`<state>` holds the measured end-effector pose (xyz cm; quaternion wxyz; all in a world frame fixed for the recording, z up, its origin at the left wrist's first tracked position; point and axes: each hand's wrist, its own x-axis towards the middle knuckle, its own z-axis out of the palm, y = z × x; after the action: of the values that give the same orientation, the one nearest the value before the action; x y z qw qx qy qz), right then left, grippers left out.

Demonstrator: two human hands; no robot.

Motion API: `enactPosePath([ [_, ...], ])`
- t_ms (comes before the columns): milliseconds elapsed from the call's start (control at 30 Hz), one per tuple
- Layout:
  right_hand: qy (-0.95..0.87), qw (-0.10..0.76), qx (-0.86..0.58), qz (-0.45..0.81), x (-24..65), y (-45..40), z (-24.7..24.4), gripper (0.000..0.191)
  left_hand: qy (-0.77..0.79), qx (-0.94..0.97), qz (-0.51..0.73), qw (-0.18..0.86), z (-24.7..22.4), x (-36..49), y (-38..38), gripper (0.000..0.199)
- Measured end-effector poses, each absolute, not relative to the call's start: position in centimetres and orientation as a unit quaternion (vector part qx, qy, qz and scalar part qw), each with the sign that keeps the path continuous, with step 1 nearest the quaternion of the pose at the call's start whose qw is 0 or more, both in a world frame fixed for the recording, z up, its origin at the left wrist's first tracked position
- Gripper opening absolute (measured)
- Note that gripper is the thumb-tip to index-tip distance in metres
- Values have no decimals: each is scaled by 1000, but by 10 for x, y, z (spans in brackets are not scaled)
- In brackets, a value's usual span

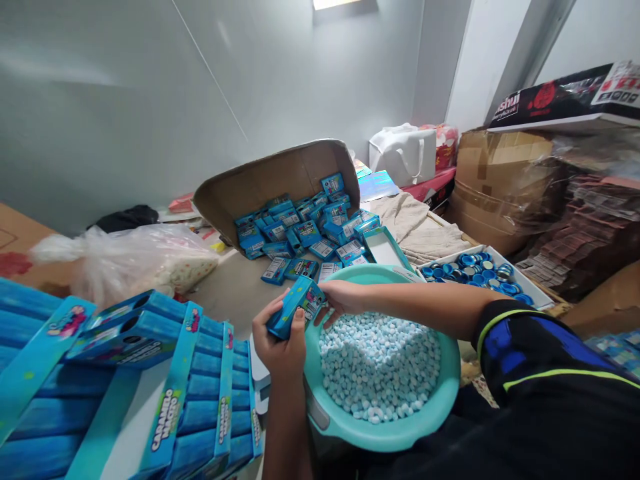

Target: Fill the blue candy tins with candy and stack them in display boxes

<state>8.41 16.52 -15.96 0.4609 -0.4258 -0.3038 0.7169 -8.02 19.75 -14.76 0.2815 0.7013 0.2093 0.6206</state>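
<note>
A small blue printed box (pixel 296 308) is held by my left hand (pixel 283 340), its fingers and thumb wrapped round it, above the left rim of a turquoise tub (pixel 383 440). My right hand (pixel 343 300) is at the box's right end, over the tub, palm partly turned up with its fingers bent; whether it pinches anything is hidden. Small pale blue and white candies (pixel 380 367) fill much of the tub. Behind it, a pile of similar blue boxes (pixel 307 233) spills from a tilted cardboard carton (pixel 280 175).
Display trays (pixel 165 420) packed with blue boxes stand at the left front. On the right lies a white tray (pixel 537 298) of round blue caps (pixel 483 270). Plastic bags (pixel 125 257), a white bag (pixel 403 153) and cardboard boxes (pixel 493 187) stand further back.
</note>
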Motion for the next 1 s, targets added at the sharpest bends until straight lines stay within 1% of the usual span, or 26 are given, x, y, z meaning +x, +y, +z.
enactPosePath([
  [200,-342,451,-439,697,83,160,-157,55,198,695,627,290,-146,-82,195,35],
  [400,-381,432,-463,674,80,157,-150,66,222,677,634,299,-146,-83,194,31],
  [500,-378,464,-469,650,79,156,-150,64,242,683,621,298,-146,-84,196,29],
  [567,-373,490,-475,629,81,156,-154,59,251,700,596,304,-147,-87,198,28],
  [633,-375,511,-476,610,83,157,-157,57,260,731,560,289,-149,-92,199,30],
  [700,-381,529,-473,593,84,157,-159,60,277,762,526,256,-153,-99,199,39],
  [800,-402,534,-455,588,86,156,-159,64,297,770,503,258,-159,-109,199,69],
  [833,-417,527,-450,588,87,155,-158,64,301,766,504,262,-162,-112,200,77],
  [867,-440,514,-448,584,87,154,-158,62,307,763,508,257,-164,-115,200,80],
  [900,-472,494,-456,570,88,154,-158,59,317,760,513,241,-167,-118,201,79],
  [1000,-622,373,-524,447,92,153,-161,41,377,738,535,167,-176,-126,203,59],
])
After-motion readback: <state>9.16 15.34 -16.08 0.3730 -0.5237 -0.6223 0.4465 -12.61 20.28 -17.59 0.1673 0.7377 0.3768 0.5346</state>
